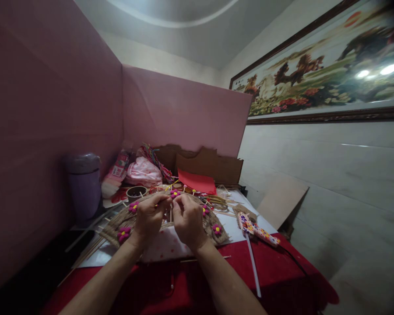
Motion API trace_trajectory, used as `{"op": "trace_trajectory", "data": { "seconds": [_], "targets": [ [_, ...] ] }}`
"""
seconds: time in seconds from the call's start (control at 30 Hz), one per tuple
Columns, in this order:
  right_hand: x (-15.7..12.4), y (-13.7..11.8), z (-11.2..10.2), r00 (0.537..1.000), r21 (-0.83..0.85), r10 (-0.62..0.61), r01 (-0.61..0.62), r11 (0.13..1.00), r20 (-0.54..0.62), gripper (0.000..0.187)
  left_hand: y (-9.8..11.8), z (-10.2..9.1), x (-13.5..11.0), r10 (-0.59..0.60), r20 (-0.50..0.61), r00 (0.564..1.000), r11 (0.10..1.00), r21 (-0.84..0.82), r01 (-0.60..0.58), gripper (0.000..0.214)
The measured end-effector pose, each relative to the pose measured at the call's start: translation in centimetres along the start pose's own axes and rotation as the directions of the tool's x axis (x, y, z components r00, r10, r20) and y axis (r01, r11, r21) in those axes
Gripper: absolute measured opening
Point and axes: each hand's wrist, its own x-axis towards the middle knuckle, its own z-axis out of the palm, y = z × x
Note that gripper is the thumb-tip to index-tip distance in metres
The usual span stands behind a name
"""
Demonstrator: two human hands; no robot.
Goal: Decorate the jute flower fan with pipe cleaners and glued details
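Note:
My left hand [150, 217] and my right hand [188, 221] meet over the top of a woven straw arch [113, 229] decorated with pink flowers [124, 233]. Both hands have their fingers curled in a pinch near a pink flower [175, 193] at the arch's crest. What the fingertips hold is too small to make out. The arch lies on white paper [231, 225] on a table with a red cloth [282, 271].
A patterned glue gun [258, 231] with a white stick lies right of the arch. A purple lidded bin [83, 183], a small dark bowl [136, 192], pink bags, red paper [197, 181] and cardboard pieces [213, 168] crowd the back. Pink boards wall the left and rear.

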Motion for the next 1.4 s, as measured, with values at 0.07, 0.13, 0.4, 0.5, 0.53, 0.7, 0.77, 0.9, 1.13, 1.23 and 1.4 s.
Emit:
{"op": "trace_trajectory", "data": {
  "seconds": [0.07, 0.13, 0.4, 0.5, 0.53, 0.7, 0.77, 0.9, 1.13, 1.23, 1.4],
  "targets": [
    [0.0, -0.1, 0.0, 1.0, -0.001, -0.006, 0.006, 1.0, 0.006, 0.011, 0.2, -0.1, 0.0, 0.022, 0.006, 1.0, 1.0, 0.016, -0.022, 0.01],
    [-0.1, -0.1, 0.0, 1.0, -0.007, -0.017, 0.017, 1.0, 0.011, 0.011, 0.3, -0.1, 0.0, 0.052, 0.004, 0.999, 0.997, 0.051, -0.053, 0.011],
    [-0.2, 0.0, 0.1, 0.998, -0.033, -0.053, 0.054, 0.998, 0.024, 0.012, 0.5, -0.2, 0.0, 0.018, -0.014, 1.0, 0.999, 0.035, -0.018, 0.014],
    [-0.2, 0.0, 0.1, 0.998, -0.037, -0.065, 0.065, 0.997, 0.016, 0.011, 0.6, -0.1, 0.1, -0.005, -0.044, 0.999, 0.999, -0.035, 0.003, 0.013],
    [-0.2, 0.1, 0.1, 0.998, -0.042, -0.069, 0.07, 0.997, 0.013, 0.011, 0.6, 0.0, 0.1, -0.002, -0.043, 0.999, 0.999, -0.042, 0.0, 0.014],
    [-0.3, 0.2, 0.2, 0.998, -0.068, -0.068, 0.069, 0.995, 0.012, 0.009, 0.8, 0.1, 0.1, -0.005, -0.045, 0.999, 0.998, -0.057, 0.003, 0.013],
    [-0.3, 0.2, 0.2, 0.997, -0.067, -0.075, 0.076, 0.995, 0.014, 0.009, 0.8, 0.0, 0.1, -0.03, -0.04, 0.999, 0.997, -0.073, 0.027, 0.013],
    [-0.3, 0.1, 0.1, 0.996, -0.046, -0.089, 0.09, 0.995, 0.022, 0.009, 1.1, 0.0, 0.2, -0.104, -0.016, 0.994, 0.981, -0.167, 0.1, 0.014],
    [0.0, 0.1, -0.1, 1.0, -0.008, -0.013, 0.013, 1.0, -0.026, 0.014, 1.6, 0.0, 0.7, -0.295, 0.191, 0.936, 0.796, -0.493, 0.351, 0.024],
    [0.1, 0.1, -0.1, 1.0, -0.002, 0.001, -0.002, 1.0, -0.03, 0.015, 1.7, 0.0, 0.8, -0.31, 0.231, 0.922, 0.747, -0.54, 0.386, 0.027],
    [0.2, 0.2, -0.2, 1.0, -0.011, 0.007, -0.007, 1.0, -0.027, 0.015, 1.9, 0.1, 0.9, -0.326, 0.21, 0.922, 0.771, -0.505, 0.388, 0.023]
  ]
}}
